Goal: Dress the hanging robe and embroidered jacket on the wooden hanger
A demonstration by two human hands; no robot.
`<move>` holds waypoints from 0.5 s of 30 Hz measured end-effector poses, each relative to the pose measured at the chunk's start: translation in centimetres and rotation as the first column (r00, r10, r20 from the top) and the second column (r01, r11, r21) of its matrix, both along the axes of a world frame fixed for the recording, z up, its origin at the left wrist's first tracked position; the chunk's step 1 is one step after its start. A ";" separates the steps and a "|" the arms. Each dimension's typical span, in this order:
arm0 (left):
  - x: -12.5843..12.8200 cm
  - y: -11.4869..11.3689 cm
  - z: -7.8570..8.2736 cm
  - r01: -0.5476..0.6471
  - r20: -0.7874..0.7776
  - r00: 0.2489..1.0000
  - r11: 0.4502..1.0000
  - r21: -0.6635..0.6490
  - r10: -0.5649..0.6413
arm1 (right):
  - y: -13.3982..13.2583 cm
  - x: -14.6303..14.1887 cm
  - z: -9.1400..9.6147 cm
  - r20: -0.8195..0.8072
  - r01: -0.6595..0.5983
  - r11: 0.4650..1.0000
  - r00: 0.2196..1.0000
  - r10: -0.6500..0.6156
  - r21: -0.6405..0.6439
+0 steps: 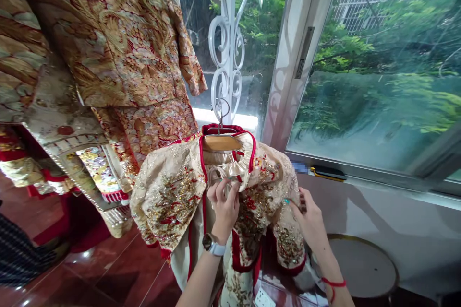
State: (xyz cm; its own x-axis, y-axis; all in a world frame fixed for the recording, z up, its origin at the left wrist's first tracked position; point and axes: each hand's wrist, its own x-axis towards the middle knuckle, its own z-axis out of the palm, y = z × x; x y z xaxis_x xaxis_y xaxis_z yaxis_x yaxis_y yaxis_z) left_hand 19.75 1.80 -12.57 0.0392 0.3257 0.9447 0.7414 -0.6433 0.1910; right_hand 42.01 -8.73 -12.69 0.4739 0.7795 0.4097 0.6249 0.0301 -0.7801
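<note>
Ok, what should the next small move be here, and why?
I'd probably draw together the red-trimmed front edges of the cream, gold-beaded jacket: they stand apart below the pale wooden hanger, the left hand is right by them, and the right hand touches one sleeve.

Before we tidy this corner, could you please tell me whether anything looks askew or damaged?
The embroidered jacket hangs open and askew, one front panel flaring sideways. The left hand is at its neckline and the right hand at a sleeve, which may explain it. No damage stands out.
</note>
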 end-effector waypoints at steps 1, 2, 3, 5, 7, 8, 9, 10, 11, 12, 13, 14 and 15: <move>0.1 0.1 0.1 0.007 -0.020 1.000 1.000 0.005 -0.007 | -0.1 -0.1 -0.2 -0.010 -0.038 0.999 0.999 0.038 -0.016; 0.2 0.3 0.1 0.017 -0.028 0.999 1.000 0.003 -0.017 | -0.2 -0.4 -0.6 -0.013 -0.066 0.997 0.998 0.066 -0.026; 0.2 0.4 0.2 0.031 -0.028 0.999 1.000 0.004 -0.031 | -0.3 -0.7 -1.0 -0.007 -0.079 0.996 0.997 0.079 -0.028; 0.3 0.3 0.6 0.065 -0.041 0.997 0.997 0.032 -0.064 | -0.3 -1.3 -1.5 0.024 -0.067 0.998 0.997 0.067 -0.013; 0.4 -0.1 1.5 0.096 -0.108 0.990 0.992 0.077 -0.088 | -0.3 -2.0 -1.7 0.061 -0.039 0.999 0.997 0.038 0.012; 0.6 -0.5 2.4 0.102 -0.168 0.982 0.991 0.088 -0.086 | -0.3 -2.2 -1.7 0.078 -0.029 0.999 0.997 0.027 0.023; 0.9 -0.8 3.4 0.102 -0.244 0.966 0.992 0.078 -0.080 | -0.3 -2.4 -1.6 0.091 -0.029 0.999 0.996 0.026 0.029; 1.3 -1.2 4.8 0.098 -0.328 0.942 0.994 0.054 -0.075 | -0.3 -2.6 -1.6 0.099 -0.034 0.999 0.995 0.030 0.034; 1.7 -1.4 6.3 0.094 -0.416 0.906 0.995 0.021 -0.076 | -0.3 -2.7 -1.6 0.106 -0.037 0.999 0.994 0.033 0.036; 2.2 -1.6 7.8 0.095 -0.507 0.858 0.995 -0.011 -0.087 | -0.4 -2.7 -1.6 0.111 -0.039 0.998 0.993 0.034 0.040; 2.8 -1.5 9.3 0.108 -0.593 0.798 0.994 -0.036 -0.108 | -0.5 -2.6 -1.7 0.113 -0.042 0.998 0.993 0.037 0.045; 3.3 -1.2 10.6 0.129 -0.662 0.738 0.990 -0.057 -0.134 | -0.6 -2.3 -1.7 0.111 -0.047 0.998 0.993 0.041 0.050; 3.7 -0.8 11.7 0.153 -0.712 0.684 0.986 -0.074 -0.159 | -0.7 -1.8 -1.7 0.104 -0.054 0.997 0.993 0.048 0.052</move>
State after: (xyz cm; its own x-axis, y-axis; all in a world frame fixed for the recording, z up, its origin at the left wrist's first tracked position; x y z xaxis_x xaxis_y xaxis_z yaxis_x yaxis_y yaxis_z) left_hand 23.44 1.01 -0.85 0.7503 0.2598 0.6079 0.5452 -0.7632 -0.3467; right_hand 40.25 -9.45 -14.40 0.3873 0.7766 0.4968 0.6983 0.1047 -0.7081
